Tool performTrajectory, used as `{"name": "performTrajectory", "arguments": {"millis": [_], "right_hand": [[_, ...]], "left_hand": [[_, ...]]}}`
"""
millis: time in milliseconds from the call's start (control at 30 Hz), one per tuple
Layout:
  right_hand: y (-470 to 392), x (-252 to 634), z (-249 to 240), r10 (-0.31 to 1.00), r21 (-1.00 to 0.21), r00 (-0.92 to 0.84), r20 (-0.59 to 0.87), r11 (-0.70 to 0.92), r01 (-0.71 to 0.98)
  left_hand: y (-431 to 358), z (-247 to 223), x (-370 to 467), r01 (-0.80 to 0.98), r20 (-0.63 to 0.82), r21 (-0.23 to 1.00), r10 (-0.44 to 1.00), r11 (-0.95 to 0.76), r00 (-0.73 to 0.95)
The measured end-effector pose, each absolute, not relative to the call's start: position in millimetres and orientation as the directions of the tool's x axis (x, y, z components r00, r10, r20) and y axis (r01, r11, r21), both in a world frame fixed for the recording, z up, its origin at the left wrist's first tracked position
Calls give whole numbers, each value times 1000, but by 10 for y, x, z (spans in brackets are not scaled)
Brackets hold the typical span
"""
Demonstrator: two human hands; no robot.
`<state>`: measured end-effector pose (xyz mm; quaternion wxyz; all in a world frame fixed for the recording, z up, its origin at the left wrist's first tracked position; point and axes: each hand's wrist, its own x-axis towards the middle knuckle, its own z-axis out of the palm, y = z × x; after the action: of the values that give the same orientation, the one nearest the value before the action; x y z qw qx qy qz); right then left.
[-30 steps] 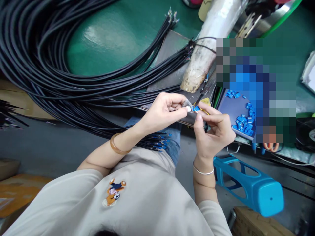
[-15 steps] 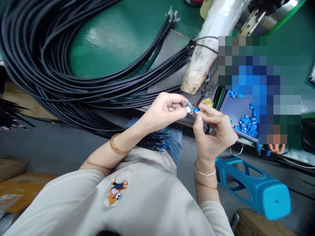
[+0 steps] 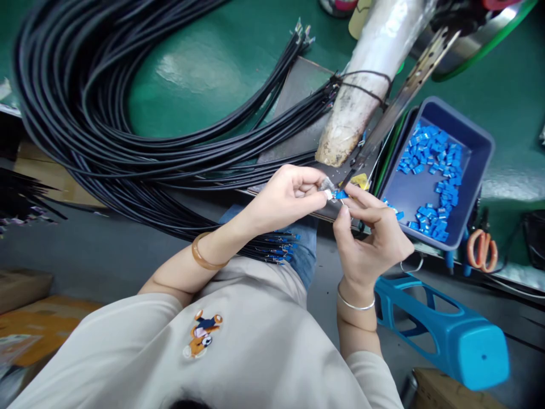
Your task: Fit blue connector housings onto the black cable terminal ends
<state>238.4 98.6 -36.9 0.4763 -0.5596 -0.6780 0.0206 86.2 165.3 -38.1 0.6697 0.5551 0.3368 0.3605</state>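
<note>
My left hand (image 3: 286,196) pinches a cable end with a white tip (image 3: 328,194) between thumb and forefinger. Against its coloured wires sits a small blue connector (image 3: 341,195). The dark tip of a long metal tool (image 3: 374,139), resembling a fixed soldering iron, comes down right beside that connector. From the right, my right hand (image 3: 372,233) is closed, thumb and finger pinching a thin silvery wire (image 3: 342,202) whose end is close to the connector. Below my left forearm, black cables (image 3: 259,248) end in several blue connectors.
A grey-blue tray (image 3: 485,142) of loose blue connectors stands at right, with orange-handled scissors (image 3: 482,250) beside it. A wrapped tube (image 3: 361,79) slants above my hands. Big black cable loops (image 3: 51,113) cover the left. A blue stool (image 3: 460,335) lies below right.
The view has shifted slightly, and the tray and scissors, pixelated before, now show clearly. Both hands keep nearly the same pose at the connector.
</note>
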Motion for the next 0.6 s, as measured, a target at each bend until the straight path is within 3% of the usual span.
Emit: {"name": "performTrajectory", "arguments": {"millis": [600], "right_hand": [[1009, 2365, -355, 757, -531, 70, 649, 386, 754]], "left_hand": [[1628, -369, 866, -131, -39, 984, 853, 125, 521]]}}
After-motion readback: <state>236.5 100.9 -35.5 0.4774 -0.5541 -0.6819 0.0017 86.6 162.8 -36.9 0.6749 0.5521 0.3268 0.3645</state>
